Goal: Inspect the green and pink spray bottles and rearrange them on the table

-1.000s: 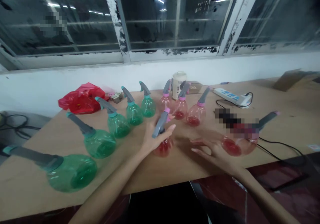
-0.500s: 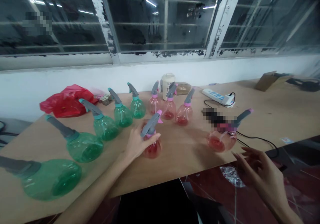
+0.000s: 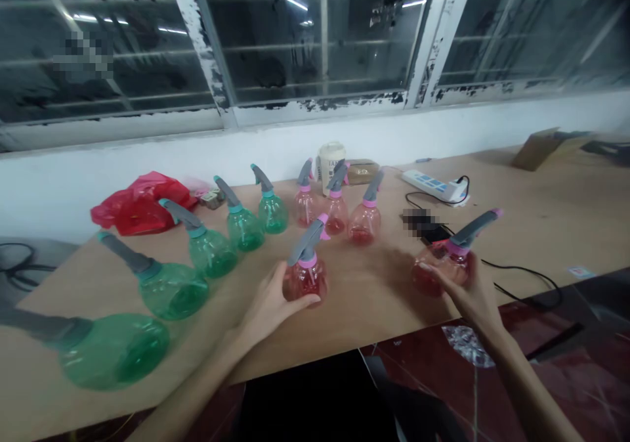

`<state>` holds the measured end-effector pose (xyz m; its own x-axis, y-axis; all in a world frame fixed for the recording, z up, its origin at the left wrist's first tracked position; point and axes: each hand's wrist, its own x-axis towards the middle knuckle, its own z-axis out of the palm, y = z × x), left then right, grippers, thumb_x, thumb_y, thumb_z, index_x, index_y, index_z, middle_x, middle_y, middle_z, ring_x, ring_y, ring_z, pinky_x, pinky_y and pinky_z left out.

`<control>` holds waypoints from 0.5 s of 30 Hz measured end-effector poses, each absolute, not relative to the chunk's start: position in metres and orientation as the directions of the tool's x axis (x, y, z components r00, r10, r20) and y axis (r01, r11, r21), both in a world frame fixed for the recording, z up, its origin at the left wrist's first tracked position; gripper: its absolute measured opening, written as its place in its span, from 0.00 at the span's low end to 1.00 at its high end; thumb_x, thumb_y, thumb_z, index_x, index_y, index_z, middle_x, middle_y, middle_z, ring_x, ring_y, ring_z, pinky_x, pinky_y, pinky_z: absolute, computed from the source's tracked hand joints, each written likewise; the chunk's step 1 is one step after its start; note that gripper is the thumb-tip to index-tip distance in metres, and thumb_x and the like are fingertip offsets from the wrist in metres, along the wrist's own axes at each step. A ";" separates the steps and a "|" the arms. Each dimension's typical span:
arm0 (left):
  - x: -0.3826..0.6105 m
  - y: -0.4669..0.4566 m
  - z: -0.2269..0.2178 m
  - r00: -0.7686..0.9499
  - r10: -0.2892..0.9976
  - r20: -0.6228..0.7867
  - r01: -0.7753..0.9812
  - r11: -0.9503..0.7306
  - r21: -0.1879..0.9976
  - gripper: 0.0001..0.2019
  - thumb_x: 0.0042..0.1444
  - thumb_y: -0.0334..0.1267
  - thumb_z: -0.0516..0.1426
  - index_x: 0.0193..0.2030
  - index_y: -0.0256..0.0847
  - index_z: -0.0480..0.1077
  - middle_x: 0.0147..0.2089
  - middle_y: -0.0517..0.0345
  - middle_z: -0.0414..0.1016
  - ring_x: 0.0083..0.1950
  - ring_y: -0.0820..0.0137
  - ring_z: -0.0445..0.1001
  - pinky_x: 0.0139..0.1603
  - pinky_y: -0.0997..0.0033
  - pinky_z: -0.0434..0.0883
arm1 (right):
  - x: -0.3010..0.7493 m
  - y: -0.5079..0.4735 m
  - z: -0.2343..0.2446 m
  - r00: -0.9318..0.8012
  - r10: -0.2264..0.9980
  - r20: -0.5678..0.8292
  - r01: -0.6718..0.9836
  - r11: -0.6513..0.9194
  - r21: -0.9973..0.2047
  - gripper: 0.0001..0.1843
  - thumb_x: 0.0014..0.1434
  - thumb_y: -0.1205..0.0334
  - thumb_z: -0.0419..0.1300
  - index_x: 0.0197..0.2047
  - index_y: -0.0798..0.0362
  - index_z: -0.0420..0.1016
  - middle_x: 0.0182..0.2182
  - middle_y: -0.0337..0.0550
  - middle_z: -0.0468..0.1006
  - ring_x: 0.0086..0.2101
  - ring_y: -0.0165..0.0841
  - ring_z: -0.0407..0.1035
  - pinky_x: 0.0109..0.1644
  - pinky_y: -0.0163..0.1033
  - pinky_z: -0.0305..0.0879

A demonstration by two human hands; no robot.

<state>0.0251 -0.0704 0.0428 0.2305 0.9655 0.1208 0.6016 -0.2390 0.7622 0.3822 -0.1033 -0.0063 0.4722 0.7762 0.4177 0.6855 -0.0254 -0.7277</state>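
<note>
Over from the table edge, my right hand (image 3: 470, 291) has come in and now clamps a tilted pink bottle (image 3: 438, 270) at the right of the table (image 3: 374, 317), fingers wrapped round its bulb (a black cord (image 3: 522, 278) runs just behind it). My left hand (image 3: 273, 307) cups a second pink bottle (image 3: 308, 282), upright at lower centre, with green bottles (image 3: 172, 291) off to its left

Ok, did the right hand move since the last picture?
Yes. The right hand moved forward, from beyond the front edge of the wooden table to over the table, and now touches the pink spray bottle.
</note>
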 end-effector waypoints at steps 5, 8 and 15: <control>0.068 -0.053 0.040 0.347 0.924 0.161 0.547 -0.339 0.766 0.29 0.41 0.52 0.65 0.50 0.43 0.66 0.49 0.46 0.72 0.53 0.50 0.70 0.53 0.49 0.64 | 0.380 -0.124 0.000 0.484 0.800 0.356 0.666 -0.072 -0.743 0.34 0.43 0.38 0.63 0.45 0.55 0.64 0.35 0.47 0.74 0.35 0.43 0.70 0.38 0.45 0.65; 0.107 -0.043 0.036 0.413 0.891 0.190 0.500 -0.396 0.770 0.33 0.40 0.53 0.65 0.53 0.42 0.65 0.52 0.44 0.71 0.54 0.48 0.69 0.54 0.48 0.63 | 0.382 -0.146 0.000 0.504 0.805 0.311 0.673 -0.141 -0.726 0.34 0.43 0.39 0.64 0.46 0.54 0.65 0.34 0.47 0.75 0.31 0.41 0.70 0.33 0.42 0.65; 0.188 -0.021 0.027 0.480 0.832 0.279 0.469 -0.512 0.719 0.38 0.44 0.52 0.64 0.60 0.39 0.59 0.56 0.39 0.66 0.57 0.47 0.65 0.55 0.49 0.62 | 0.386 -0.169 0.004 0.467 0.819 0.333 0.700 -0.113 -0.705 0.33 0.44 0.40 0.63 0.48 0.53 0.65 0.30 0.44 0.77 0.25 0.37 0.70 0.26 0.39 0.65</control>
<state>0.1875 -0.0208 0.0273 0.4800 0.8316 0.2794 0.4690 -0.5125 0.7193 0.3859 -0.1691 0.0037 0.4671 0.8193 0.3325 0.6998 -0.1127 -0.7054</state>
